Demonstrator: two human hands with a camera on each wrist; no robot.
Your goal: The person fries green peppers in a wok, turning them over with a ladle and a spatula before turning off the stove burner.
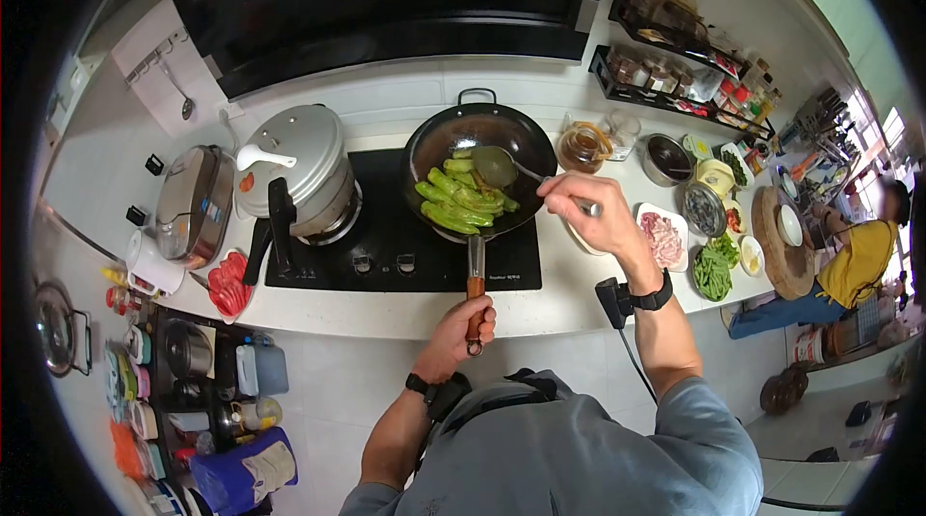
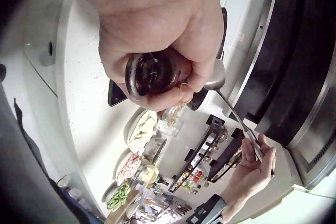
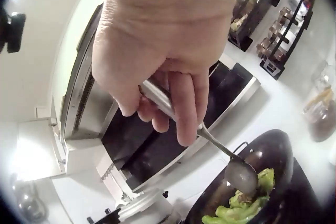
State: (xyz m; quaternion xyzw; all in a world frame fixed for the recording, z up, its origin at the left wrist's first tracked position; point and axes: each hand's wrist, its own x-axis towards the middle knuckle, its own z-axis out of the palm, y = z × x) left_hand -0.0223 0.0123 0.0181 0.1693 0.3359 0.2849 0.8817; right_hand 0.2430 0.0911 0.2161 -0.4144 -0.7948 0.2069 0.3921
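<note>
Silver at far left from my remote seat: the lidded pot stands on the hob. Next I see the left hand, fingers wrapped firmly round the wok's wooden handle. Green peppers lie inside the wok, the ladle's bowl at them; I can't tell if it touches. Then the right hand, curled closed round the ladle's shaft, and beyond it, plated meat.

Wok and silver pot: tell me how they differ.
The wok is dark; the silver pot is pale metal.
The wok is uncovered, showing green peppers; the pot wears a lid.
The left hand grips the wok's handle; no hand touches the pot.
Both are at the black cooktop.
</note>
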